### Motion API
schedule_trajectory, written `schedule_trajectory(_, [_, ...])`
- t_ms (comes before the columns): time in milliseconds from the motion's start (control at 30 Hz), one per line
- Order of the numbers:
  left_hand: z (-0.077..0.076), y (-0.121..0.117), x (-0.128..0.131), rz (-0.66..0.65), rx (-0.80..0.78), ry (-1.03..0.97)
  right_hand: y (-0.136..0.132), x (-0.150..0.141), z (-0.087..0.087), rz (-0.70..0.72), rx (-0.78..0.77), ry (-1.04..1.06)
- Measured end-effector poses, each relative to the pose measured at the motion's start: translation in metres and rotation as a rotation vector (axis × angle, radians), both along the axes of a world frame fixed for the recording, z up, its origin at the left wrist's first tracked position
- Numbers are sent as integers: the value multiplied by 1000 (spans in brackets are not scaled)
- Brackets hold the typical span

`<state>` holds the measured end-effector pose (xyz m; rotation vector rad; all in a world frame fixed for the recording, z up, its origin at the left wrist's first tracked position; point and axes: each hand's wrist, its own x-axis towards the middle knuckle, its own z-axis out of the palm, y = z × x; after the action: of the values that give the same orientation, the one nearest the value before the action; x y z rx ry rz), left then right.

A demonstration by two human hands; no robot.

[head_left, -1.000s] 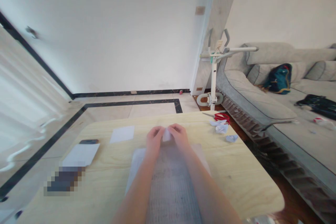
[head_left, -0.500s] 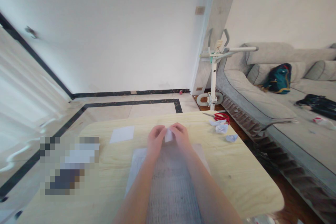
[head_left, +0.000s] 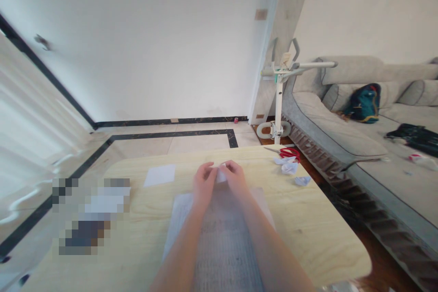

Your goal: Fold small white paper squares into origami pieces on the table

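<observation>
A small white piece of paper (head_left: 221,176) is pinched between my two hands, just above the far end of a grey printed sheet (head_left: 226,242) on the table. My left hand (head_left: 204,182) grips its left side with thumb and fingertips. On the other side, the thumb and fingers of my right hand (head_left: 235,177) close on it. Fingers cover much of the paper, so its folds cannot be made out. To the left lies a flat white sheet of paper (head_left: 159,175).
Red-handled scissors (head_left: 289,153) and crumpled paper pieces (head_left: 289,167) lie at the far right of the wooden table (head_left: 308,232). A pixelated patch covers something at the left. Beyond the right edge stand a grey sofa (head_left: 342,132) and white exercise equipment (head_left: 278,100).
My fingers have shifted slightly on the small paper, and less of it shows between them now. The other things on the table stay in place.
</observation>
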<state>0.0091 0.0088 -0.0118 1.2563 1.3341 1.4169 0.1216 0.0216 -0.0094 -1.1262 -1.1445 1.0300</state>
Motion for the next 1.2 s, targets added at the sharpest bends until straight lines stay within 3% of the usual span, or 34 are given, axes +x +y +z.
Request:
schedule_trajectory(300, [-2, -1, 1, -76, 39, 63, 4, 1, -5, -88, 8, -20])
schedule_trajectory(533, [-2, -2, 3, -48, 65, 55, 1, 0, -1, -113, 38, -128])
schedule_trajectory(1033, [-4, -3, 4, -57, 93, 107, 1, 1, 1, -90, 33, -151])
schedule_trajectory(1167, [1, -5, 5, -47, 108, 100, 0, 5, -1, -109, 18, -197])
schedule_trajectory(1200, [5, -4, 4, 9, 114, 91, 1, 6, -1, -118, 9, -210])
